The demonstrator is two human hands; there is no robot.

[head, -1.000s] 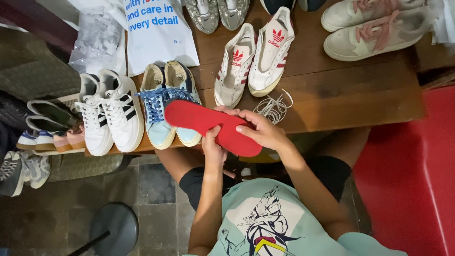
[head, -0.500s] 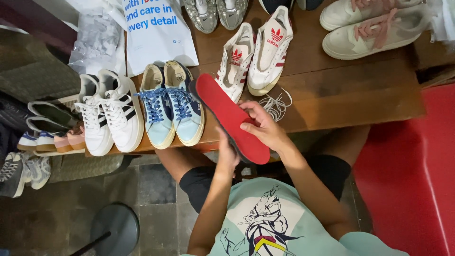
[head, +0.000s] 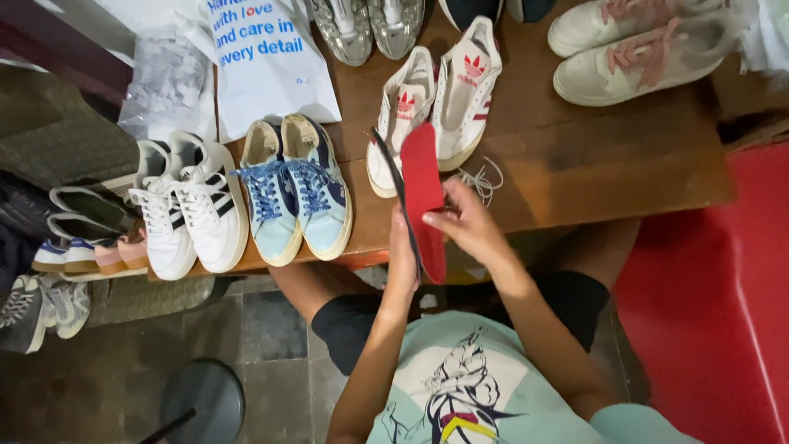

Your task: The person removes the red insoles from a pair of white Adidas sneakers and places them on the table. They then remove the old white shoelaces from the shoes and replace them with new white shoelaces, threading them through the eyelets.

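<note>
A red insole (head: 424,193) stands almost on edge between both hands, above the near edge of the wooden worktop (head: 592,164). It is long and flat with a rounded toe end pointing far, a plain matte red face turned to the right, and a thin dark underside showing as a line along its left rim. The left hand (head: 403,251) is closed around its near half from behind, and the right hand (head: 468,222) pinches its right edge between thumb and fingers. Just beyond the toe end lies a pair of white sneakers with red trim (head: 436,103), with a loose white lace (head: 481,177) trailing on the worktop beside the right hand. To the left stands a pair of light blue sneakers with blue laces (head: 296,193), and further left a pair of white sneakers with black stripes (head: 189,205). A white plastic bag (head: 267,66) lies at the far left of the worktop, and pale sneakers with pink laces (head: 633,49) sit at the far right.
</note>
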